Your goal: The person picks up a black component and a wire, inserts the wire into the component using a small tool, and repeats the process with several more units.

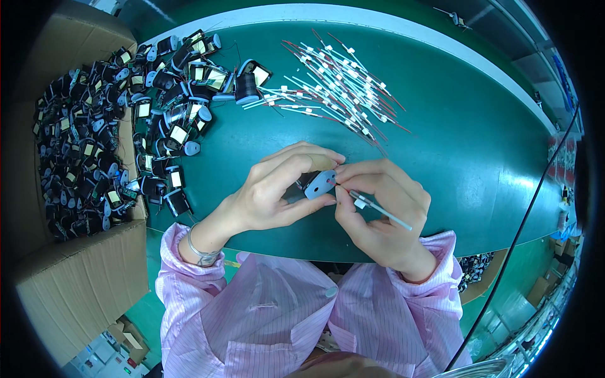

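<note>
Hands (270,189) close together at spool (321,184)

One left hand (268,192) and one right hand (392,205) hold one black part (322,184) and one pale lead (395,218) near the table's (454,170) front edge. Dozens of loose leads (355,101) lie toward the far edge; other parts (247,87) (dozens, too tangled to count) crowd the left.

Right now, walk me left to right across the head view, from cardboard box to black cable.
Open cardboard box → silver bracelet → left hand → black wire-wound bobbin with pale-blue end plate → right hand → black cable.
</note>
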Action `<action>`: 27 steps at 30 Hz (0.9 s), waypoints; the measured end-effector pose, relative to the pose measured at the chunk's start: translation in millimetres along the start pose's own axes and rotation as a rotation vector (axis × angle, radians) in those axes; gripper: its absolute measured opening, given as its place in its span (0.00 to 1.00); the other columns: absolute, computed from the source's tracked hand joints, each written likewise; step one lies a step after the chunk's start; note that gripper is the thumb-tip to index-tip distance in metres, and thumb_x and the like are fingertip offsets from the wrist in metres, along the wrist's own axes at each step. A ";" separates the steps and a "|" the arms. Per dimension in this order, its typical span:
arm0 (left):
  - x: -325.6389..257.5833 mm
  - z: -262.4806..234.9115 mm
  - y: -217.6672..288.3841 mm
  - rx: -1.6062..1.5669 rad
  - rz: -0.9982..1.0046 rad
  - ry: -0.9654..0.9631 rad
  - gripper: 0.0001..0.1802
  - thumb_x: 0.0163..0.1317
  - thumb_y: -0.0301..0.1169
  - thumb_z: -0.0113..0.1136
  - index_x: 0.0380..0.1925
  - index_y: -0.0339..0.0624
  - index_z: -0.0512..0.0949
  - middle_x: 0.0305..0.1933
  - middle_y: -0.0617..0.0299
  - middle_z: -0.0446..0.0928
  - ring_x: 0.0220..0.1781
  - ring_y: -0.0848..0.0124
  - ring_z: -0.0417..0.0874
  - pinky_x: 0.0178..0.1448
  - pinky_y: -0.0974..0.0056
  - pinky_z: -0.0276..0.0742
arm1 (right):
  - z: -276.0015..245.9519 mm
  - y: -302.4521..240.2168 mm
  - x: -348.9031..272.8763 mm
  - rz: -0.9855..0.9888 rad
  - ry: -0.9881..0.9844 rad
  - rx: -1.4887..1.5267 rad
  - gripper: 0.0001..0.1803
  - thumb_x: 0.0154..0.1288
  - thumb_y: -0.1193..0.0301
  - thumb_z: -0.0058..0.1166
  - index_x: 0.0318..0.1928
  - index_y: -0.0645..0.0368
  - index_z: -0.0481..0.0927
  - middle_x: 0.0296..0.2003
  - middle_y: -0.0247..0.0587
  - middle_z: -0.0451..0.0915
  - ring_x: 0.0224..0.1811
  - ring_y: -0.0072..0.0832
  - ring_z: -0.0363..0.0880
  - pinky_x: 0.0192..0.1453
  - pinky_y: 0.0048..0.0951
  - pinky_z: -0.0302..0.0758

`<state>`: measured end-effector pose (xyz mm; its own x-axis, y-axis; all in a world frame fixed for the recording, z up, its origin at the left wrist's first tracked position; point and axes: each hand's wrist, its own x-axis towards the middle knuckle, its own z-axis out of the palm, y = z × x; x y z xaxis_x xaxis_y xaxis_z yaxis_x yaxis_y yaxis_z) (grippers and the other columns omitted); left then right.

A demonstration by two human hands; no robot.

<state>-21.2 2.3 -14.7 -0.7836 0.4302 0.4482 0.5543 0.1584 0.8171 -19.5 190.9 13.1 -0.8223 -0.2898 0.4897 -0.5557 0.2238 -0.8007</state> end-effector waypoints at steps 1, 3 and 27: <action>-0.2 0.7 0.1 0.005 0.004 0.007 0.21 0.49 0.22 0.71 0.43 0.31 0.75 0.48 0.41 0.80 0.48 0.54 0.84 0.50 0.56 0.80 | 0.5 -0.1 -0.4 -0.030 0.003 -0.016 0.10 0.45 0.85 0.63 0.30 0.66 0.78 0.31 0.45 0.81 0.28 0.32 0.83 0.28 0.26 0.78; 0.3 0.9 0.9 0.004 0.004 0.020 0.21 0.47 0.22 0.72 0.42 0.30 0.75 0.47 0.43 0.80 0.47 0.54 0.84 0.48 0.57 0.81 | 0.1 0.3 0.5 -0.019 -0.003 -0.006 0.09 0.45 0.85 0.63 0.30 0.66 0.78 0.32 0.44 0.81 0.28 0.32 0.83 0.29 0.26 0.78; 0.2 -0.4 1.6 -0.045 0.051 0.014 0.23 0.47 0.25 0.74 0.43 0.30 0.75 0.46 0.42 0.80 0.45 0.54 0.84 0.47 0.56 0.80 | -4.1 -6.2 0.8 -0.021 0.009 0.006 0.09 0.44 0.85 0.63 0.29 0.67 0.79 0.33 0.45 0.80 0.27 0.32 0.83 0.28 0.25 0.79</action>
<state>-20.6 2.2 -13.1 -0.7587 0.4238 0.4948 0.5808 0.0961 0.8083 -17.3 193.1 19.9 -0.8115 -0.2862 0.5094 -0.5721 0.2122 -0.7922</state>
